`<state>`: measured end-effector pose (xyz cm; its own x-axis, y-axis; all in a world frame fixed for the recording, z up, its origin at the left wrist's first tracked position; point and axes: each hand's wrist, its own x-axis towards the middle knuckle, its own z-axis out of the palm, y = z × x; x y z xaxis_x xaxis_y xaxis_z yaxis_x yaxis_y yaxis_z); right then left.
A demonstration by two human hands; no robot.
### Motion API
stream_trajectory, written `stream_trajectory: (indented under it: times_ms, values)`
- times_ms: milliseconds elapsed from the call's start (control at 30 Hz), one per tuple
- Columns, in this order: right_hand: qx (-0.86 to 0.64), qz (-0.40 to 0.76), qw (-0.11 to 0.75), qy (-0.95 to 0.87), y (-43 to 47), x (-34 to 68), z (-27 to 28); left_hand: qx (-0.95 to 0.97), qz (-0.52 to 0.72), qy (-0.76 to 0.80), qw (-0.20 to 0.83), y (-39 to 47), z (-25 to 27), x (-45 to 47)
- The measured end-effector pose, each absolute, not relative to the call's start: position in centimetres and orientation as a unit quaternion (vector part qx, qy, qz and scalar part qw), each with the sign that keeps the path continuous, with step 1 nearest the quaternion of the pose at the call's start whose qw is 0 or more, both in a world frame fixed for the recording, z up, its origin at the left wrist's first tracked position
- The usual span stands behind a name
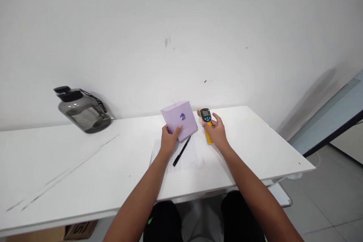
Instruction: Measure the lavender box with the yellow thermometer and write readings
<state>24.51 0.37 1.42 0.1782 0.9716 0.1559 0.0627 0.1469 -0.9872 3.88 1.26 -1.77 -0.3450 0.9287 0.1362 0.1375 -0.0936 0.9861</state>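
My left hand (169, 138) grips a light purple box (187, 125) by its lower left corner, thumb across the front. A dark blue horse-head mark shows on the box's face, which is tilted toward me. In my right hand (217, 133) is a yellow infrared thermometer (209, 137) with a dark display and blue buttons; my index finger is lifted off to the side. The thermometer's head stands just right of the box, apart from it. Below the box lies a black pen (181, 152) on a sheet of paper (195, 159) with faint writing.
A grey see-through water bottle (85, 113) with a black cap stands at the left, by the wall (181, 38). The white table (85, 181) ends at the right, near a pale panel (326, 121). A cardboard box (81, 230) shows under the table.
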Motion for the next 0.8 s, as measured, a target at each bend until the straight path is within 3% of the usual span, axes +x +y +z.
stream_trajectory:
  times_ms: [67, 167, 333, 800]
  values:
    - [-0.421, 0.443, 0.611, -0.504, -0.2, 23.4, 1.5, 0.460, 0.580, 0.584, 0.334, 1.3, -1.8, 3.9]
    - [-0.362, 0.459, 0.596, -0.551, -1.3, 21.8, 1.3, 0.464, 0.580, 0.581, 0.333, 1.4, -1.9, 3.9]
    - [-0.376, 0.416, 0.540, -0.627, -2.4, 21.2, 0.8, 0.461, 0.589, 0.575, 0.332, 1.5, -2.1, 3.8]
    - [-0.398, 0.405, 0.560, -0.603, -2.1, 21.3, 0.3, 0.498, 0.562, 0.584, 0.307, 0.8, -1.8, 3.9]
